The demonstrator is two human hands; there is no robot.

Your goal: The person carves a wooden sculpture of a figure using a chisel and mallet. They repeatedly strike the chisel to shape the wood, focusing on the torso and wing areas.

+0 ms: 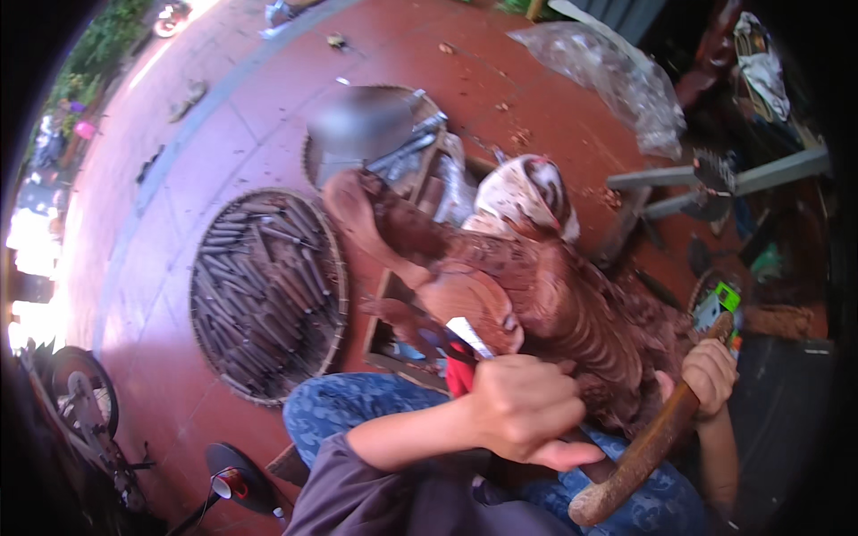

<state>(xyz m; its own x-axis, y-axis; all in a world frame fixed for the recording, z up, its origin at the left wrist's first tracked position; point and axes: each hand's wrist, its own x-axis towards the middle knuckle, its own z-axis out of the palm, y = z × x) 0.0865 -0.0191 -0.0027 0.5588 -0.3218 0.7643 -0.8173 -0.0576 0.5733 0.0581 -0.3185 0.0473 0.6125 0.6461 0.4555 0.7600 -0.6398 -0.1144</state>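
Note:
A reddish-brown carved wooden statue [572, 295] of a robed figure lies slanting across and beyond my lap, its head toward the upper left. My left hand [527, 406] is closed in a fist around a chisel [597, 463], whose dark handle end pokes out by the thumb. My fist hides most of that tool, and where its edge meets the wood cannot be seen. My right hand [709, 380] grips a curved wooden mallet [639, 456] near its upper end. The mallet's thick rounded end sits beside the chisel handle, touching or nearly so.
A round woven basket [198, 308] full of chisels stands on the red tiled floor, left. Behind it is another basket [307, 165] with a blurred grey thing. A white cloth bundle [527, 192] lies past the statue. Plastic sheeting [617, 85] and grey bars [769, 174] lie right.

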